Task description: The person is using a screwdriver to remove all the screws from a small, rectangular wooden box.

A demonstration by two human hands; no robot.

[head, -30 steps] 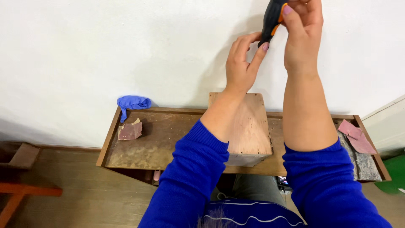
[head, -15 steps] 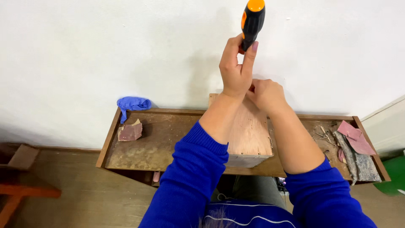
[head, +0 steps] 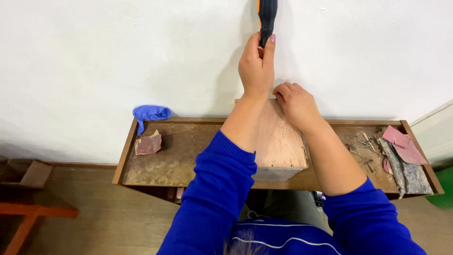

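My left hand (head: 256,66) is raised against the white wall, closed around a tool with a black and orange handle (head: 267,16) that points upward out of the frame. My right hand (head: 295,105) rests with curled fingers on the far edge of a plywood box (head: 283,141). The box sits on a long shallow wooden tray (head: 165,158) that runs along the wall. What the right fingertips pinch, if anything, is hidden. Both forearms wear blue sleeves.
A crumpled blue cloth (head: 151,113) lies on the tray's back left corner, a reddish sanding block (head: 148,143) beside it. Loose nails (head: 365,141), pink sandpaper pieces (head: 401,141) and a grey rag (head: 406,172) fill the right end. An orange wooden frame (head: 28,212) stands on the floor at left.
My right hand left the tool and dropped onto the far edge of the box. My left hand now holds the tool alone, raising it higher up the wall.
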